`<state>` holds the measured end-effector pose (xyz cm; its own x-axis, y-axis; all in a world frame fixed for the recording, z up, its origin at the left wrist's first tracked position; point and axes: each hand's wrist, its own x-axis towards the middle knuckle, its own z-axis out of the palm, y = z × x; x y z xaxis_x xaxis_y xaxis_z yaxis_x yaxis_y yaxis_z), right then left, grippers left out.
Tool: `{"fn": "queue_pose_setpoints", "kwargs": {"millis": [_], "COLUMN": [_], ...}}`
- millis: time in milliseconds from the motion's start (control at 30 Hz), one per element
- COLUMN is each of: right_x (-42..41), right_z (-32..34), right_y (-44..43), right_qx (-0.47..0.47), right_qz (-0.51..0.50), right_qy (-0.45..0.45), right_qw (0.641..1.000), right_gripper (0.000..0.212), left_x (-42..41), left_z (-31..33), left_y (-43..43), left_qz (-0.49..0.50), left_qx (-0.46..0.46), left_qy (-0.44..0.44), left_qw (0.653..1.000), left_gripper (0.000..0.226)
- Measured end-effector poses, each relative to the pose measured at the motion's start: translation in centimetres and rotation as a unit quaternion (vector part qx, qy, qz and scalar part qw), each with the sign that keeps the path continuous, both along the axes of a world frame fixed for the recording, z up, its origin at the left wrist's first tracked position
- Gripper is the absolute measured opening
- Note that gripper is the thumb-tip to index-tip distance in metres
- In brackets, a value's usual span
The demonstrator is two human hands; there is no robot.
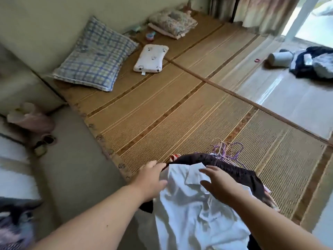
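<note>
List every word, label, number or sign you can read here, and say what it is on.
No text can be read in this view.
The tag on the small white pillow is too small and blurred to read.
The white shirt shows no lettering.

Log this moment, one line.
left hand: open, at white shirt edge | right hand: open, over shirt | dark garment: under shirt, on woven mat

2 bare hands are shown, the left hand and the right hand. Behind the wrists, the left forearm and the right forearm are left uncovered as far as the frame edge. 1 small dark spot is noted on the left forearm, well behind the hand.
</note>
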<state>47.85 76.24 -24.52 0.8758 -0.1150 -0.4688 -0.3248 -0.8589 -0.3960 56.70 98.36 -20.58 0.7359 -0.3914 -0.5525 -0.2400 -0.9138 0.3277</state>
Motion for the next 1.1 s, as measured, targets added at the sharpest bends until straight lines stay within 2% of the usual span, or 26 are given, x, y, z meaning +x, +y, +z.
{"fn": "queue_pose_setpoints", "kwargs": {"millis": [167, 267, 400, 533, 700, 967, 1100], "right_x": [7.4, 10.5, 12.6, 12.7, 13.1, 14.4, 15.2], "right_z": [9.0, 15.5, 23.0, 28.3, 32.3, 41.1, 46.4], "right_y": [10.5, 18.0, 28.5, 39.3, 50.4, 63.7, 68.8], "right_qx": [0.05, 0.075, 0.112, 0.139, 0.164, 0.21, 0.254], "right_qz": [0.174, 0.267, 0.366, 0.436, 0.499, 0.51, 0.508], "right_qy": [-0.143, -0.232, -0.305, -0.362, -0.39, -0.471, -0.505], "right_qw": [0.973, 0.932, 0.872, 0.812, 0.757, 0.689, 0.649], "right_gripper": [0.049, 0.049, 0.054, 0.057, 0.058, 0.058, 0.054], "left_x": [0.4, -0.2, -2.3, -5.5, -8.9, -8.1, -5.9], "left_z": [9.2, 15.0, 21.4, 26.7, 31.7, 39.5, 44.3], "left_y": [8.0, 14.4, 23.4, 32.4, 42.5, 54.7, 59.7], "left_qz": [0.072, 0.132, 0.211, 0.289, 0.353, 0.418, 0.47], "left_qx": [-0.013, 0.001, 0.025, 0.042, 0.068, 0.065, 0.05], "left_qy": [-0.132, -0.226, -0.314, -0.393, -0.473, -0.603, -0.635], "left_qw": [0.989, 0.965, 0.925, 0.872, 0.805, 0.676, 0.611], "left_gripper": [0.061, 0.062, 0.066, 0.062, 0.061, 0.051, 0.049]}}
